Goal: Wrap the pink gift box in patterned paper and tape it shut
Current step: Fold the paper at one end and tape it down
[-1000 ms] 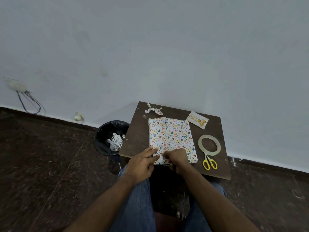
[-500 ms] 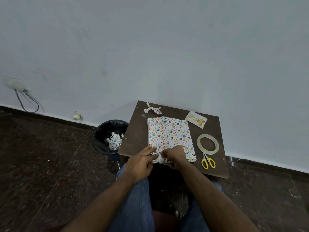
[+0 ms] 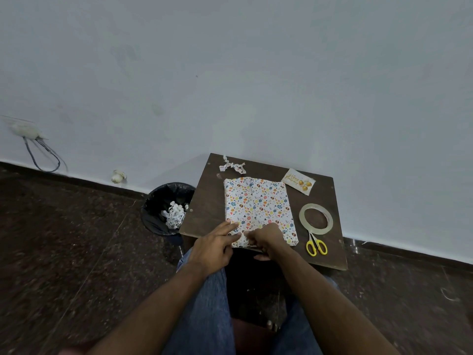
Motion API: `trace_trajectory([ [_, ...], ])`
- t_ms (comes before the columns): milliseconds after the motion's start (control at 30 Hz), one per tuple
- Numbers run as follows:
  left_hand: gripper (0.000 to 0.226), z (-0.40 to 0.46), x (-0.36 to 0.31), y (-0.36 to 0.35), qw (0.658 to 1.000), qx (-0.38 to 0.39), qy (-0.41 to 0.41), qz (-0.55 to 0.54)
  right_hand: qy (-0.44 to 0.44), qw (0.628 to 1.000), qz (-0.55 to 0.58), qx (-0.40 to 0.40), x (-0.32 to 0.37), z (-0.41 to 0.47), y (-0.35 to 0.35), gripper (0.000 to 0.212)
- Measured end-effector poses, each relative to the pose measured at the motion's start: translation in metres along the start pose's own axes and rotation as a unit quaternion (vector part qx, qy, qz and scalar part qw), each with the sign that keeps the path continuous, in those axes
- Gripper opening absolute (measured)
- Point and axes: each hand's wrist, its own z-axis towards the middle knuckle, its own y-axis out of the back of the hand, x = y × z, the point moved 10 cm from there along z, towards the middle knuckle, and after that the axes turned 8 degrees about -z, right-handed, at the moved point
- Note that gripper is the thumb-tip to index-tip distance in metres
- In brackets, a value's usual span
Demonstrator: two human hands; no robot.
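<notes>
The gift box (image 3: 257, 206) lies flat on the small dark wooden table (image 3: 204, 206), fully covered in white paper with coloured dots; no pink shows. My left hand (image 3: 216, 245) rests at the box's near left corner, fingers spread and pressing the paper. My right hand (image 3: 266, 239) is at the near edge beside it, fingers curled and pinching the paper fold there. The near edge of the box is partly hidden by both hands. A roll of clear tape (image 3: 316, 218) lies to the right of the box.
Yellow-handled scissors (image 3: 316, 245) lie just below the tape. A birthday card (image 3: 298, 185) sits at the table's far right; a paper scrap (image 3: 233, 166) at the far left. A black bin (image 3: 166, 208) with paper scraps stands left of the table, by the wall.
Both hands stay at the box's near edge. My right hand's fingers have shifted slightly along the fold; the view has drifted a little.
</notes>
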Motion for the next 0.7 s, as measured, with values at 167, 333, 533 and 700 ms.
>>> trace_trajectory([
  [167,0.046,-0.001,-0.002,0.001,1.0,0.01,0.009,0.003,0.007,1.0,-0.012,0.004,-0.004,-0.001,0.001,0.026],
  [333,0.046,0.0,0.001,-0.001,1.0,0.015,0.017,-0.01,0.032,0.999,-0.039,-0.007,-0.009,-0.006,0.008,0.033],
  [533,0.047,-0.001,0.005,-0.003,0.999,0.013,0.028,-0.019,0.037,0.999,-0.024,-0.021,-0.005,-0.003,0.008,0.027],
  [700,0.046,-0.001,0.003,-0.002,0.999,0.007,0.027,-0.022,0.026,0.999,-0.005,-0.028,-0.005,0.0,0.006,0.029],
])
